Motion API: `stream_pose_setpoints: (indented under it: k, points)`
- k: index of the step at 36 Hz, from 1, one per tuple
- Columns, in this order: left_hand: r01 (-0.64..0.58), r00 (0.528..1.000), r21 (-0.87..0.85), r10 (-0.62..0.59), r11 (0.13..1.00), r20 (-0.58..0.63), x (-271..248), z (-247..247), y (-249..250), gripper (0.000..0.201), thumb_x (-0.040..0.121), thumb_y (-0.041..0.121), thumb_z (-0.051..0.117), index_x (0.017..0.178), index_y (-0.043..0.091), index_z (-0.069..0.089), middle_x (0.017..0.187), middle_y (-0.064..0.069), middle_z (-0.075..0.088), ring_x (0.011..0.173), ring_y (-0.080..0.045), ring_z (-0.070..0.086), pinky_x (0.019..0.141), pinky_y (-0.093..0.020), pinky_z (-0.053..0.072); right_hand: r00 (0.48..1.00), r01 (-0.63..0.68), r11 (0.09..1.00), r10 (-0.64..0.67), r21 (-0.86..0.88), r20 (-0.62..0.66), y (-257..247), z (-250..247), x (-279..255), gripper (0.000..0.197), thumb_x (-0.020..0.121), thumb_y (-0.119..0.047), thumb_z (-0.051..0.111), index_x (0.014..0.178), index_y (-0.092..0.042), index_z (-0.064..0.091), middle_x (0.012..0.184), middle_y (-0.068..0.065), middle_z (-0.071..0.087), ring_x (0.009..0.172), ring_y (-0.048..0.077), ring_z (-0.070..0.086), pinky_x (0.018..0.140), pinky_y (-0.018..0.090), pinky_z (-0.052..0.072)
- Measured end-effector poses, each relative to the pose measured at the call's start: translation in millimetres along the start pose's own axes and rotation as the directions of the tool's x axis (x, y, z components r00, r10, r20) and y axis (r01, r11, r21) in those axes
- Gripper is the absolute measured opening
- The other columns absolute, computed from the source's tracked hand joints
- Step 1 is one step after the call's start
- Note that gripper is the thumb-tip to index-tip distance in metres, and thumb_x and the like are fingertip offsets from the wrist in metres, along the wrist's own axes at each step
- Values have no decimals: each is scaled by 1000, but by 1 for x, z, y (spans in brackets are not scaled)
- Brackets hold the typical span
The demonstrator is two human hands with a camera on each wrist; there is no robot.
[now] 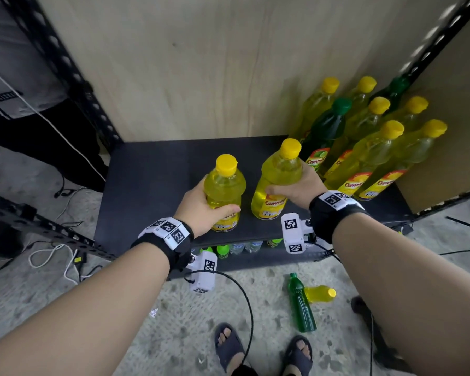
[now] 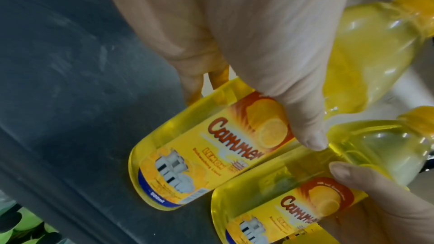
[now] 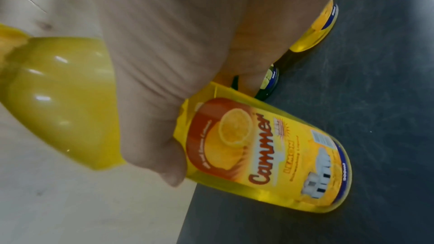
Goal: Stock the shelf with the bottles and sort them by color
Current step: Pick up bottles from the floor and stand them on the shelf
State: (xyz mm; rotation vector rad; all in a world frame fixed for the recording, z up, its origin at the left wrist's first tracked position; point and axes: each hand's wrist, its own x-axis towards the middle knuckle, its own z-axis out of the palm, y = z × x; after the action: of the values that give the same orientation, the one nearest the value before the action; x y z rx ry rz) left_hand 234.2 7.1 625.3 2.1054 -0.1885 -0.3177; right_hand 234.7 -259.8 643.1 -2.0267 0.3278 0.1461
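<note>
dark shelf [image 1: 152, 169], each hand gripping one yellow bottle

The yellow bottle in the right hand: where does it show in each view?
Head: yellow bottle stands center on the dark shelf, gripped by the right hand.
Left wrist: lower right, beside the left hand's bottle.
Right wrist: fills the center.
Shared landmark: its orange Cammer lemon label.

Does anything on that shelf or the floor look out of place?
Yes. Two green bottles stand mixed among the yellow bottles at the shelf's right end, though colours should be sorted. A green and a yellow bottle lie on the floor.
</note>
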Motion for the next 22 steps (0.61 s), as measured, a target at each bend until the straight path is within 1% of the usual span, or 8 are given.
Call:
stream_pose_setpoints:
  k: [4, 5, 7, 8, 11, 14, 18, 22]
  points:
    - [25, 1000, 69, -26, 997, 13, -1, -2, -1, 60, 66, 40, 93, 116, 42, 59, 105, 20, 68, 103, -8, 66, 94, -31, 52, 999, -11, 1000, 12, 23, -50, 1, 6, -7, 70, 60, -31, 95, 121, -26, 62, 111, -8, 72, 103, 10, 68, 97, 43, 56]
    - [31, 999, 85, -33, 996, 22, 0, -2, -1, 60, 66, 39, 93, 116, 41, 59, 108, 16, 70, 103, -10, 66, 95, -32, 53, 996, -16, 1000, 17, 20, -87, 1, 10, -10, 73, 57, -38, 96, 121, -28, 61, 111, -9, 71, 103, 11, 67, 97, 43, 56]
    - [44, 998, 114, -49, 992, 39, 2, -3, -1, 63, 64, 39, 94, 118, 36, 62, 114, 10, 72, 106, -14, 67, 95, -35, 53, 983, -46, 999, 42, -15, -181, 2, 18, -17, 87, 46, -59, 91, 121, -32, 55, 117, -9, 67, 107, 15, 64, 96, 41, 53]
    - [50, 998, 126, -55, 991, 44, 3, -3, -1, 65, 64, 39, 94, 120, 34, 62, 116, 8, 72, 107, -15, 67, 95, -35, 53, 972, -63, 997, 52, -40, -231, 3, 23, -20, 91, 44, -64, 89, 120, -31, 51, 120, -6, 63, 109, 17, 62, 96, 40, 52]
    - [55, 997, 151, -63, 987, 47, 5, -3, -2, 66, 64, 40, 93, 122, 31, 63, 117, 6, 72, 108, -17, 67, 93, -33, 52, 937, -90, 992, 55, -86, -346, 3, 35, -28, 81, 51, -59, 92, 110, -30, 44, 120, 0, 57, 110, 22, 58, 93, 37, 49]
    - [67, 996, 152, -75, 986, 50, 5, -4, -3, 67, 64, 40, 94, 123, 31, 64, 118, 6, 72, 107, -16, 67, 92, -30, 51, 920, -85, 992, 41, -96, -390, 4, 39, -29, 72, 58, -51, 93, 106, -28, 45, 116, 0, 58, 105, 22, 58, 86, 31, 45]
    - [82, 994, 144, -91, 986, 55, 7, -3, -5, 68, 62, 41, 94, 122, 31, 64, 117, 6, 72, 107, -16, 67, 93, -32, 52, 915, -88, 992, 43, -95, -401, 5, 36, -26, 63, 61, -47, 90, 107, -28, 52, 115, -1, 63, 103, 22, 61, 87, 33, 49]
    - [92, 994, 131, -100, 987, 54, 7, -2, -7, 63, 62, 39, 94, 117, 32, 64, 114, 8, 72, 104, -15, 67, 92, -31, 51, 916, -110, 990, 68, -84, -396, 9, 25, -26, 64, 61, -47, 88, 115, -28, 59, 112, -4, 68, 102, 20, 64, 89, 34, 53]
